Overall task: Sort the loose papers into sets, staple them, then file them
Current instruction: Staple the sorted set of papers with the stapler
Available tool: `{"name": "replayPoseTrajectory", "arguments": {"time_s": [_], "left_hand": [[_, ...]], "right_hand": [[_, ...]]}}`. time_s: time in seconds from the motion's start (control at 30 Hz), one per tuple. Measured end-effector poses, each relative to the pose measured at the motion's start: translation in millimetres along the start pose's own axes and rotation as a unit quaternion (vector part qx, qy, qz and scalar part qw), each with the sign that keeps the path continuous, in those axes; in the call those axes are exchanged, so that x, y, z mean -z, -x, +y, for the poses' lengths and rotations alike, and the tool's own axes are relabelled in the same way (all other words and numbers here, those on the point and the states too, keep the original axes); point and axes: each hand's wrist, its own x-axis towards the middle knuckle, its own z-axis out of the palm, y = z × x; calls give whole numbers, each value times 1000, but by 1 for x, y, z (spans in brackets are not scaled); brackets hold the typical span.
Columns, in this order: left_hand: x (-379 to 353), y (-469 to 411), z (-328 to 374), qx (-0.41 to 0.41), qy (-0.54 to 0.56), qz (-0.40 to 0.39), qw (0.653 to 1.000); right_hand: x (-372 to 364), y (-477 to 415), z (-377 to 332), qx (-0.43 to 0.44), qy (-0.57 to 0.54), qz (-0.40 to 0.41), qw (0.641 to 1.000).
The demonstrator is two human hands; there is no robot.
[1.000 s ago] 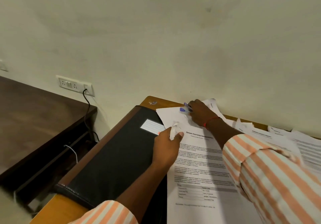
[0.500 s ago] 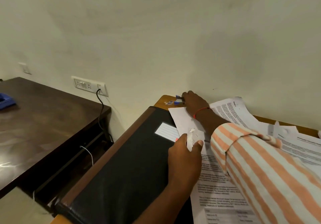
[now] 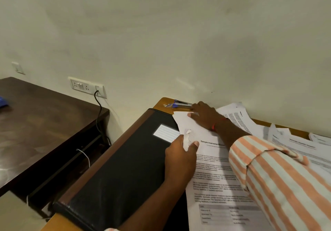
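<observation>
A printed paper set (image 3: 220,186) lies on the desk, its left edge over a black file folder (image 3: 125,168). My left hand (image 3: 180,153) pinches the set's crumpled left edge between thumb and fingers. My right hand (image 3: 204,116) lies flat on the set's top corner, fingers straight and reaching toward a blue and silver stapler (image 3: 180,104). The stapler lies on the wooden desk (image 3: 161,103) at its far left corner by the wall, with my fingertips at its right end. More loose printed papers (image 3: 304,146) are spread at the right.
The folder carries a white lined label (image 3: 166,134). A dark wooden table (image 3: 44,123) stands lower at the left, with a blue object (image 3: 2,101) at its edge. A wall socket (image 3: 87,87) with a black cable sits above the gap.
My right hand carried the stapler from the paper's top corner to the far desk corner and let it go there. My left hand kept its pinch on the paper's edge.
</observation>
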Motion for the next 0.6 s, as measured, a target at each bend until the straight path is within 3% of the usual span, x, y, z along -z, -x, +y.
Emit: {"name": "replayPoseTrajectory", "arguments": {"time_s": [0.37, 0.6], "left_hand": [[1, 2, 4, 0, -38, -24, 999], [4, -1, -1, 6, -6, -27, 1000]], "right_hand": [[7, 81, 60, 23, -51, 41, 998], [21, 103, 100, 15, -18, 25, 999]]}}
